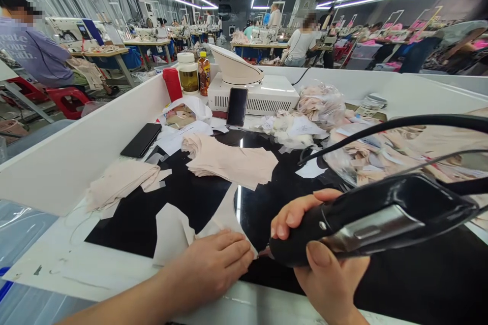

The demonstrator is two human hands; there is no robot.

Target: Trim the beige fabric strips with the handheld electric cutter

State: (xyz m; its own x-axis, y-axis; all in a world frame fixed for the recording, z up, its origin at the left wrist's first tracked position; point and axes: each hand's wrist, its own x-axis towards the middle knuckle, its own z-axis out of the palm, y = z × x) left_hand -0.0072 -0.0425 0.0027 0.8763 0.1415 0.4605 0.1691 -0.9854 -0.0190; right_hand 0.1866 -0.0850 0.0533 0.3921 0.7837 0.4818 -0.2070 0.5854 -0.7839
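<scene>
My left hand [215, 264] lies flat, palm down, on a pale fabric piece [224, 208] on the glossy black board [290, 167]. Fingers wrapped round it, my right hand [324, 254] holds a black handheld tool [366, 218] with a silver panel. The tool's narrow tip points left and is close to the fabric's edge beside my left fingertips. A white piece [171, 233] lies partly beside my left hand. Farther back on the board rests a stack of beige fabric pieces [232, 160], and another beige stack [122, 183] is at the left.
Black cables [396, 124] arch from the tool to the right. Bagged fabric [366, 152] fills the right side. At the back are a white machine [255, 94], an upright phone [237, 106], a jar [187, 73] and a bottle [204, 75]. A dark phone [141, 140] lies left, inside a white side wall [87, 147].
</scene>
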